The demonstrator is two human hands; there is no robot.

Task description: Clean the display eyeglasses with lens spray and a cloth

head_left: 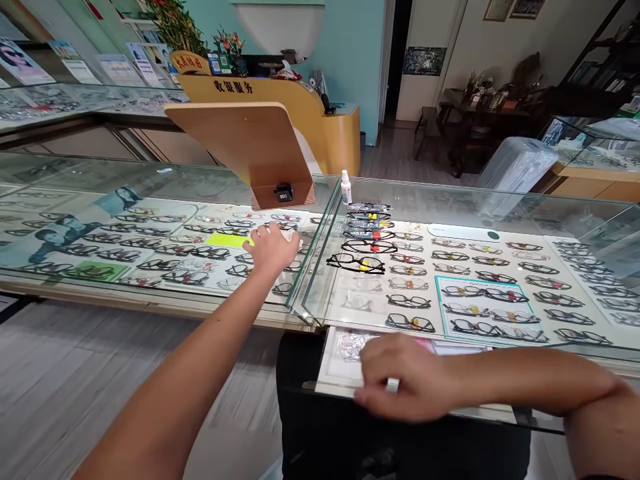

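My left hand (273,248) reaches across to the glass top of the left display case, its fingers curled over a crumpled white cloth or tissue (296,239) that partly shows beside it. A bright yellow card (227,240) lies just to its left. My right hand (407,379) is bent over the open drawer (340,383), fingers curled and slightly blurred; what they hold, if anything, is hidden. Clear packets (350,347) show inside the drawer. Several eyeglasses (357,263) lie in a column on the right case, with a white spray bottle (346,187) behind them.
Rows of eyeglasses (409,301) fill the display beneath the glass. A wooden-backed stand mirror (235,137) with a small black device (284,193) on its base stands at the back left. Beyond are a yellow counter (345,143) and a plastic-wrapped suitcase (520,170).
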